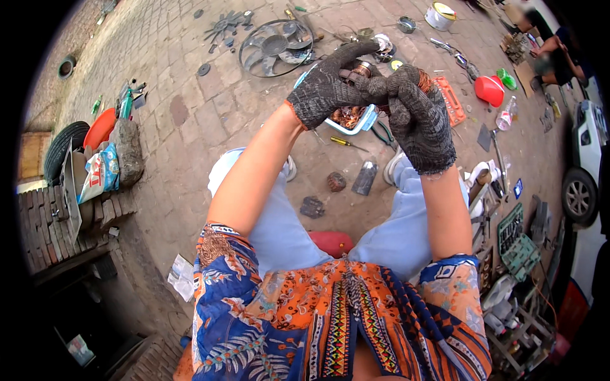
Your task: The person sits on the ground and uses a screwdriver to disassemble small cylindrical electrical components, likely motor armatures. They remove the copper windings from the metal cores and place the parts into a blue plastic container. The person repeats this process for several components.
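Both hands wear dark grey knitted gloves and meet above a light-blue tray (367, 120) with copper wire scraps (346, 118) in it. My left hand (330, 86) is closed around a small round motor part (363, 68) with a metal and copper look. My right hand (419, 120) is closed beside it, fingers pinched together, with a bundle of thin copper wire (424, 80) showing at its knuckles. The fingers partly hide where part and wire meet. A yellow-handled screwdriver (347, 143) and a pair of pliers (384, 134) lie on the paving near the tray.
A dark cylinder (365, 178) and a round brown part (336, 182) lie between my feet. Ahead are a fan (274, 44) and a white bucket (440, 17). At right lie a red bowl (489, 91), a green tool case (520, 254) and a parked car (588, 136); another person (559, 57) sits beyond.
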### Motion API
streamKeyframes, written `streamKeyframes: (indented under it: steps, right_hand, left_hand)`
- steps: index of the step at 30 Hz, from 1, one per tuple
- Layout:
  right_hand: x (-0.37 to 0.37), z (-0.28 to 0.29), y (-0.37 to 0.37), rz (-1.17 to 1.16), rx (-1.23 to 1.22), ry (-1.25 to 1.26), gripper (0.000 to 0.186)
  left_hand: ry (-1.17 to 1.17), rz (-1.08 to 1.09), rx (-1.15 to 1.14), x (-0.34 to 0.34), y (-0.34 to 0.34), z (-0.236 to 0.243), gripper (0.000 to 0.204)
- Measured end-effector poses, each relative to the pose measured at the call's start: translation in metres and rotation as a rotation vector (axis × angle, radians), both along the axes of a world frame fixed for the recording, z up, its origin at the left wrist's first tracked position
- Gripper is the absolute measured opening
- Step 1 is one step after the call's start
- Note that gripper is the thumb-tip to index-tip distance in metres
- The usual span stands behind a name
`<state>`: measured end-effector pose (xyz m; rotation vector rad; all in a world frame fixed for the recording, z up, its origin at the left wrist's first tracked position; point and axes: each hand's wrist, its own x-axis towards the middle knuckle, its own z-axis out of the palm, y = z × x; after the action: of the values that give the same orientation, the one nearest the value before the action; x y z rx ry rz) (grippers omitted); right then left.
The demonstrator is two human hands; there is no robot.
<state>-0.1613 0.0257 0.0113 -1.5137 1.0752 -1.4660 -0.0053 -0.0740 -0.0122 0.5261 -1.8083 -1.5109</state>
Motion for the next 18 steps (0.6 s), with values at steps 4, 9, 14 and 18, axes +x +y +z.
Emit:
streamKeyframes:
  steps: [4,9,14,18]
  right_hand:
    - [-0.002,0.006,-0.003,0.112,0.303,-0.384,0.021]
    - [-0.022,-0.002,-0.015,-0.169,0.106,0.060,0.024]
    - [-0.047,-0.026,-0.019,-0.435,-0.387,0.552,0.038]
    - [-0.047,-0.016,-0.013,-0.073,0.158,-0.730,0.022]
  left_hand:
    - [-0.053,-0.034,0.065,0.000,0.002,0.005,0.063]
    - [0.012,-0.176,0.476,0.004,0.004,-0.017,0.057]
    - [0.437,-0.153,0.934,-0.003,-0.009,-0.024,0.047]
    - [0.550,-0.091,1.012,0.004,-0.014,-0.019,0.044]
